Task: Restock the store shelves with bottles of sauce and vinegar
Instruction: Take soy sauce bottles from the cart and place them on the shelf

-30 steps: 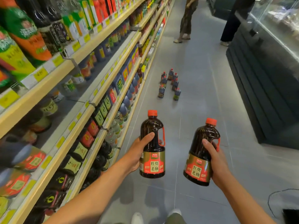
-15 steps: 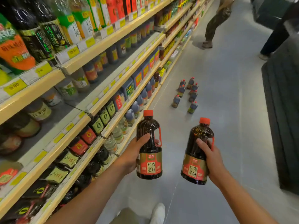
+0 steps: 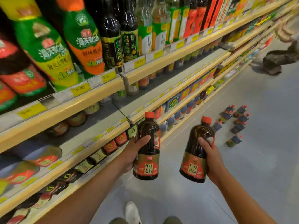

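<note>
Bottles of dark sauce, two alike with orange caps and red-gold labels, were held out over the aisle floor at about waist height. The left bottle (image 3: 148,147) stood nearly upright in the left hand (image 3: 134,152), whose thumb lay across the front of the shoulder while the fingers wrapped round behind. The right bottle (image 3: 196,152) leaned with its cap tipped slightly to the person's right; the right hand (image 3: 212,159) gripped it from the far side, thumb on the glass near the handle. Both long axes ran roughly vertical. The shelf unit (image 3: 103,88) lay to the person's left, so the left bottle was the nearer one, just beside the edge of a middle shelf (image 3: 90,139) that showed a bare stretch of board behind its price strip. That gap looked the likely slot, which would call for a leftward carry, left hand first. Further bottles on the floor (image 3: 233,122) stood well apart, farther along the aisle.
</note>
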The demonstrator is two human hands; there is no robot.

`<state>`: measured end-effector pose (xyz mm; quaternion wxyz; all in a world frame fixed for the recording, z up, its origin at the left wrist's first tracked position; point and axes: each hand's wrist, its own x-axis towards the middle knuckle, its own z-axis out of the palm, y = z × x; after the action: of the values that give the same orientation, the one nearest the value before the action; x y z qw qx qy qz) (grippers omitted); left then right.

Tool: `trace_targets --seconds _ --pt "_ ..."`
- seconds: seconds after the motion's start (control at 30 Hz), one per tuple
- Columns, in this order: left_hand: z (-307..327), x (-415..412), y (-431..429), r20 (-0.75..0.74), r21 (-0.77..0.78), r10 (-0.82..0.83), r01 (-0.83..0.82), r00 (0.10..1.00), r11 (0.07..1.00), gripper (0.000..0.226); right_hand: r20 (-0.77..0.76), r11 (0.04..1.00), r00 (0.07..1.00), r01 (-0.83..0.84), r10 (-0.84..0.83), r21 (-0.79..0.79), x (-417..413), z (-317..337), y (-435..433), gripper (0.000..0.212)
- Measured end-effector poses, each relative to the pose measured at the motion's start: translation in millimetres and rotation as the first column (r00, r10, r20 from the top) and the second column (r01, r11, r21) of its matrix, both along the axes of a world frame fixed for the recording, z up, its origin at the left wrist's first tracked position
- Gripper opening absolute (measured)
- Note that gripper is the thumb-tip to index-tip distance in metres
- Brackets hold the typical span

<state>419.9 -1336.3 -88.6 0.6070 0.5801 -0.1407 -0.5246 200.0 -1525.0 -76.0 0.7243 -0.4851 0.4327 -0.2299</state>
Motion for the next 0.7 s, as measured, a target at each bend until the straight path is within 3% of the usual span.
trace_targets --seconds 0.3,0.47,0.7 --pt "-4.1 33.0 30.6 -0.028 0.019 0.340 -0.339 0.940 0.941 0.087 0.011 0.924 0.926 -0.377 0.377 0.067 122.3 -5.8 -31.5 0.052" --pt "-9.1 22.4 49.0 -0.034 0.054 0.525 -0.523 0.850 0.850 0.087 -0.016 0.774 0.774 -0.632 0.633 0.048 168.3 -11.6 -33.9 0.060" --pt "-12.0 -2.7 74.7 -0.053 0.044 0.712 -0.710 0.701 0.703 0.085 -0.026 0.567 0.567 -0.823 0.823 0.024 209.5 -15.8 -17.8 0.070"
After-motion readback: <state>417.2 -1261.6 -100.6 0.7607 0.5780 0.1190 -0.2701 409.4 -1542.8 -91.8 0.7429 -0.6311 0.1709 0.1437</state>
